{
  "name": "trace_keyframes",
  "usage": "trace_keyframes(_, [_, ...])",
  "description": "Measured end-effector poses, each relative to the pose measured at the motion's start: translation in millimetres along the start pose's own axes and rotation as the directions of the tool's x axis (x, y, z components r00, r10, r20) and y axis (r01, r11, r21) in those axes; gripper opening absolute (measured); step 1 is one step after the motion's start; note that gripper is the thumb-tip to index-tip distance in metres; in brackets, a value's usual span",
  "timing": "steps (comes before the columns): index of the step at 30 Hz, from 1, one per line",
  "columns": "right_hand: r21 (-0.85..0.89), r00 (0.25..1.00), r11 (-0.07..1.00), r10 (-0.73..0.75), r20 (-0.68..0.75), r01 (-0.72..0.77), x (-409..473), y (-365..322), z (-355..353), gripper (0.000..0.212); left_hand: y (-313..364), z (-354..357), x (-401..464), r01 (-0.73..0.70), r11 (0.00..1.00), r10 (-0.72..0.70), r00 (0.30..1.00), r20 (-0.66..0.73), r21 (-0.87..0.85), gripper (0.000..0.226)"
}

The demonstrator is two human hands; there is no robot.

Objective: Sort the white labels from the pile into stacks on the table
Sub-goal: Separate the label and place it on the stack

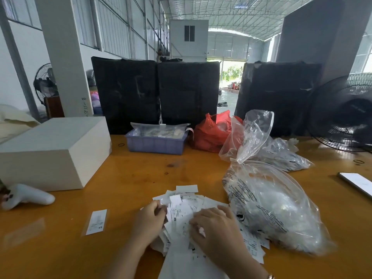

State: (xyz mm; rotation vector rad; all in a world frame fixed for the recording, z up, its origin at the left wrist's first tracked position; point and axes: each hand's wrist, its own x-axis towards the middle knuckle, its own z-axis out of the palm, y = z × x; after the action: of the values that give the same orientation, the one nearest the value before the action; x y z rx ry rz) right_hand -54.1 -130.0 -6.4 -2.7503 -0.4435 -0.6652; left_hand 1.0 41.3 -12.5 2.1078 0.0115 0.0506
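Now | left hand (148, 222) fingers pinch labels (181, 210) | right hand (215, 230) fingers flat atop pile

Bright daylight floods in from the open doorway (231, 77) and side windows (112, 27), sheening the orange table (141, 178), while wide-angle distortion bends the soft edges.

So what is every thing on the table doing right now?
left hand: fingers curled on labels
right hand: resting on pile
label pile: loose, unsorted
single label: flat, apart
clear bag: lying open-mouthed
blue tray: full
red bag: crumpled
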Motion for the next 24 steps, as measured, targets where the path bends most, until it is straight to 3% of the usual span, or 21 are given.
trace_keyframes(3, [0.004,0.999,0.999,0.047,0.01,-0.047,-2,6,-2,0.028,3,8,-3,0.009,0.997,-0.007,0.999,0.031,-0.074,0.028])
trace_keyframes(5, [0.085,0.993,0.992,0.094,-0.066,-0.088,-2,9,-4,0.024,4,8,-2,-0.003,0.995,0.004,1.0,0.014,-0.098,0.024])
trace_keyframes(9, [0.322,0.946,0.943,0.174,-0.272,-0.081,0,7,-10,0.013,6,-5,-2,-0.134,0.99,0.117,0.964,-0.24,-0.053,0.005])
trace_keyframes(11, [0.456,0.89,0.889,0.241,-0.387,-0.043,1,8,-13,0.009,12,-10,-6,-0.199,0.978,0.172,0.932,-0.319,-0.055,0.009])
trace_keyframes(13, [0.686,0.873,0.723,0.381,-0.305,-0.076,1,10,-14,0.017,16,-10,-10,-0.201,0.964,0.153,0.955,-0.254,-0.176,0.013])
trace_keyframes(15, [0.867,0.885,0.485,0.445,-0.135,-0.112,1,11,-14,0.016,21,-6,-16,-0.136,0.928,0.111,0.989,-0.093,-0.347,0.009])
trace_keyframes(18, [0.98,0.884,0.151,0.465,0.046,-0.131,1,9,-16,0.018,29,1,-24,0.017,0.845,0.068,0.988,0.139,-0.535,0.01])
trace_keyframes(21, [0.974,0.855,0.084,0.499,0.14,-0.209,3,6,-15,0.017,34,3,-29,0.099,0.813,0.035,0.975,0.218,-0.573,0.009])
trace_keyframes(24, [0.95,0.825,0.044,0.51,0.246,-0.31,3,6,-13,0.037,35,7,-32,0.123,0.799,0.011,0.976,0.219,-0.588,0.009])
